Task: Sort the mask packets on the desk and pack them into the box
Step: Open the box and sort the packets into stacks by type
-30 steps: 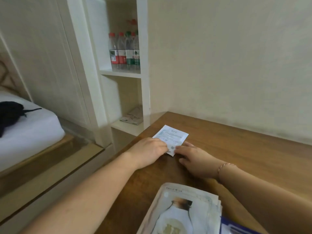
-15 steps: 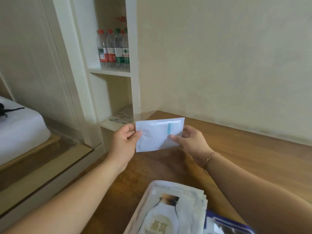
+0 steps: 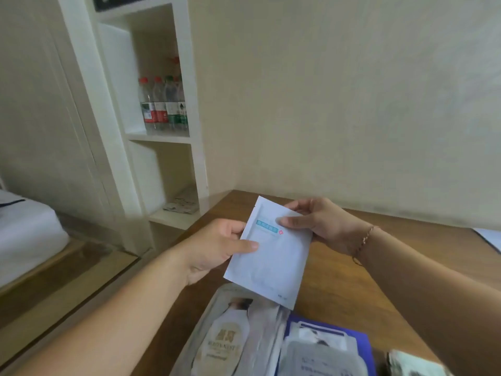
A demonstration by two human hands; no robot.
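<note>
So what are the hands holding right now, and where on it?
A white mask packet: left hand pinches its left edge, right hand its upper right edge, above the desk.

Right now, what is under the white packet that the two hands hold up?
Under the white packet lies the top edge of the bottle-print packet pile on the wooden desk. The left hand and right hand grip its sides; fingers behind it are hidden.

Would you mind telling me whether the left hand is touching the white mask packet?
Touching. The head view shows the left hand with its thumb laid across the left edge of the white mask packet, pinching it.
</note>
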